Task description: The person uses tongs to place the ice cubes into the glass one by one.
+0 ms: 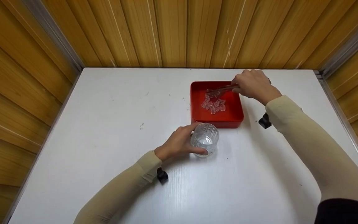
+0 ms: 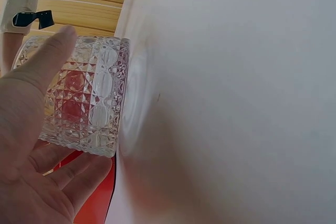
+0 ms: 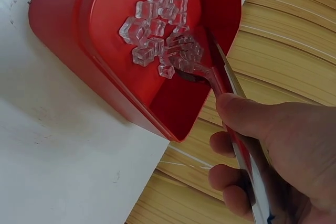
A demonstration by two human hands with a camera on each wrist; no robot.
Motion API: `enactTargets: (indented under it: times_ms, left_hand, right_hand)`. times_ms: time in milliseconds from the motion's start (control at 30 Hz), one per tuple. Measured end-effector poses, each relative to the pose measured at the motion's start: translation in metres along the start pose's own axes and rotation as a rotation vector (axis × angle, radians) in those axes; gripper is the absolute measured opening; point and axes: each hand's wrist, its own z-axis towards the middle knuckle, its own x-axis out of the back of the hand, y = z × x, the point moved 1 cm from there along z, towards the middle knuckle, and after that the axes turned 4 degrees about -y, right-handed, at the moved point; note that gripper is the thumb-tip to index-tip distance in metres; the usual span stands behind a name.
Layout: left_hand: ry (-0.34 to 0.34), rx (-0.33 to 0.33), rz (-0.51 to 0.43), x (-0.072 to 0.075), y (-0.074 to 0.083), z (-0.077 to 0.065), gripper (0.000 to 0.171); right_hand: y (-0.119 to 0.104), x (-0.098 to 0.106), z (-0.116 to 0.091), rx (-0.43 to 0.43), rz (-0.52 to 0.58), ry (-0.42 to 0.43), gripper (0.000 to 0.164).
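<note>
- Head: one clear patterned-glass tumbler [image 1: 205, 139] on one white table [image 1: 110, 130], near one square red box [image 1: 225, 124].
- Left wrist: tumbler held in left hand [image 2: 23, 145].
- Right wrist: one silver metal tongs [image 3: 244, 156] gripped in right hand [image 3: 294, 150], tips amid ten-plus clear cubes [image 3: 146, 10].

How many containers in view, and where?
2: a red, rounded-square open box, holding small clear cubes; and a clear, patterned glass tumbler in the left hand, nearer the person than the box. No others visible.

cubes [image 1: 213, 109] in tray [image 1: 228, 124] | tongs [image 1: 227, 87] partly in tray | tray on table [image 1: 129, 102] | glass [image 1: 206, 138] before tray
</note>
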Motion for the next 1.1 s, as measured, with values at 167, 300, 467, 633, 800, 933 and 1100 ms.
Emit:
enactTargets:
  times_ms: [167,300,467,633,800,933,1100]
  left_hand:
    - [0.003,-0.002,0.001,0.000,0.000,0.000,0.091]
    - [0.006,-0.006,0.011,-0.001,-0.001,0.000,0.092]
    - [0.008,-0.010,0.019,0.000,-0.001,-0.001,0.092]
    - [0.009,-0.008,0.009,-0.001,-0.001,0.000,0.092]
    - [0.008,-0.015,0.005,-0.002,-0.002,0.000,0.091]
    - [0.012,-0.029,0.007,-0.002,-0.003,0.001,0.090]
    - [0.013,-0.021,0.002,-0.003,-0.004,0.000,0.091]
  right_hand:
    - [0.001,0.003,-0.002,-0.021,0.015,0.004,0.024]
    - [0.001,0.005,-0.003,-0.027,0.019,0.011,0.024]
    - [0.002,0.005,-0.004,-0.022,0.030,0.012,0.024]
    - [0.004,0.005,-0.006,-0.022,0.030,0.012,0.024]
    - [0.006,0.007,-0.011,-0.021,0.035,0.018,0.024]
    - [0.007,0.010,-0.016,-0.011,0.037,0.031,0.021]
    - [0.007,0.013,-0.021,0.001,0.031,0.062,0.017]
